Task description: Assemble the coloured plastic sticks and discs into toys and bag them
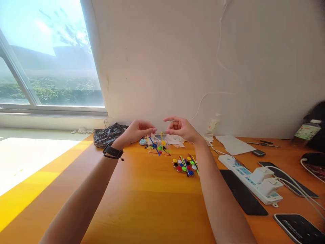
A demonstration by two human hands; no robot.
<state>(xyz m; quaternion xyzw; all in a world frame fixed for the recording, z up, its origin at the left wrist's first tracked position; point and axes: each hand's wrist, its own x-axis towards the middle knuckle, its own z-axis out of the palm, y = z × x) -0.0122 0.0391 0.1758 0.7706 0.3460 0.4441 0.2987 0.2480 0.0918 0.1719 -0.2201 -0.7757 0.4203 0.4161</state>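
Both my arms reach out over an orange table (152,203). My left hand (138,131), with a black band on its wrist, is pinched closed near the far edge. My right hand (180,128) faces it a short gap away, thumb and fingers pinched, index finger stretched out. A thin yellow stick (161,135) stands between the fingertips; I cannot tell whether either hand grips it. Below them lies a small structure of coloured sticks and connectors (157,146). A pile of coloured round pieces and sticks (185,164) lies closer to me, by my right forearm.
A black plastic bag (108,134) sits at the back left. A white power strip (251,179) with plugged chargers, several dark phones (243,195), papers (235,144) and a bottle (306,132) crowd the right side. A window is at the left, a white wall behind.
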